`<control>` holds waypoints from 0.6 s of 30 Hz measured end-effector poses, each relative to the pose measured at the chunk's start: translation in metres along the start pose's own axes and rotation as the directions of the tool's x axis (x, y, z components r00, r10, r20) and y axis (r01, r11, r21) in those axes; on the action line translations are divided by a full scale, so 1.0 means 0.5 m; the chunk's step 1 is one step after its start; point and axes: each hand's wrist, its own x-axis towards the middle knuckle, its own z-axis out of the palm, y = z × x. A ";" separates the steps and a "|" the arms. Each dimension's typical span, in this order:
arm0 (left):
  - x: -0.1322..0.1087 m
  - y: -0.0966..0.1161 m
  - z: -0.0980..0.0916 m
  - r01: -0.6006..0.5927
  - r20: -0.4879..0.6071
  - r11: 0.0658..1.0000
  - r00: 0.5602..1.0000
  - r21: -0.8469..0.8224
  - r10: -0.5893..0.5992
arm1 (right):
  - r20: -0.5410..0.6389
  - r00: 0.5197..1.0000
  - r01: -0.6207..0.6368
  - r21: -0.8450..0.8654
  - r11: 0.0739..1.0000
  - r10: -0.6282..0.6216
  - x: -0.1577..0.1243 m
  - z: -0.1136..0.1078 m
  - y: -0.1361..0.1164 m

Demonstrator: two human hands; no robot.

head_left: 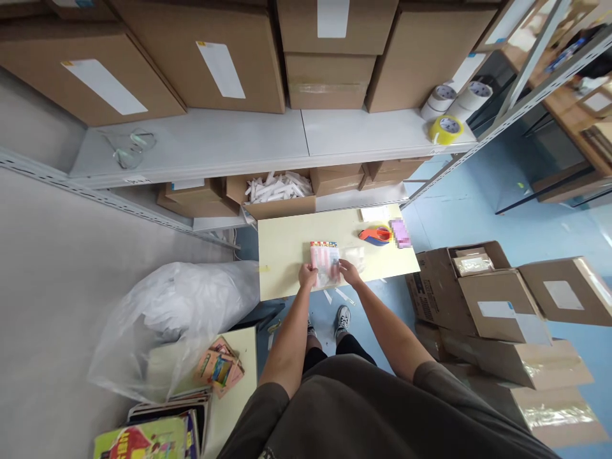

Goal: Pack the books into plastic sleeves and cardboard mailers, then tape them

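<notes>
My left hand (307, 275) and my right hand (349, 272) both grip a clear plastic packet with pink and white printing (324, 261). The packet lies flat on a pale yellow table (287, 255), near its front edge. The left hand pinches the packet's lower left corner, and the right hand holds its lower right side. Fingers of both hands are curled onto the packet.
An orange and blue tape dispenser (375, 235) and a pink item (400, 233) lie at the table's right. Shelving (306, 137) holds cardboard boxes and tape rolls (445, 127). A big plastic bag (167, 319) sits left, open cartons (478, 287) right, booklets (220, 370) lower left.
</notes>
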 end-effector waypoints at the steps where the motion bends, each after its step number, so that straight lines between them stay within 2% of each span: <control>1: -0.012 0.012 -0.003 -0.036 -0.019 0.999 0.999 -0.006 0.036 | 0.007 1.000 -0.013 0.047 0.999 0.012 -0.004 -0.003 -0.001; 3: -0.040 0.045 0.000 -0.112 -0.047 0.994 0.993 -0.007 0.112 | 0.031 0.999 -0.048 0.149 0.988 0.044 -0.014 -0.010 -0.007; 5: -0.070 0.085 0.018 -0.173 -0.041 0.985 0.984 0.016 0.174 | 0.047 0.997 -0.073 0.263 0.962 0.063 -0.023 -0.019 -0.016; 8: -0.108 0.135 0.072 -0.289 0.027 0.957 0.957 0.034 0.288 | 0.042 0.997 -0.072 0.388 0.919 0.061 -0.032 -0.042 -0.031; 10: -0.122 0.151 0.115 -0.391 0.114 0.920 0.915 0.001 0.388 | 0.046 0.996 -0.084 0.396 0.914 0.072 -0.031 -0.064 -0.036; 14: -0.120 0.137 0.182 -0.535 0.256 0.845 0.814 -0.023 0.522 | 0.077 0.990 -0.139 0.338 0.931 0.120 -0.013 -0.107 -0.023; 16: -0.110 0.117 0.195 -0.546 0.261 0.838 0.812 0.018 0.523 | 0.022 0.989 -0.149 0.255 0.955 0.148 0.002 -0.126 -0.010; 18: -0.099 0.094 0.196 -0.511 0.209 0.855 0.849 0.087 0.486 | -0.094 0.985 -0.134 0.132 0.982 0.147 0.015 -0.143 0.004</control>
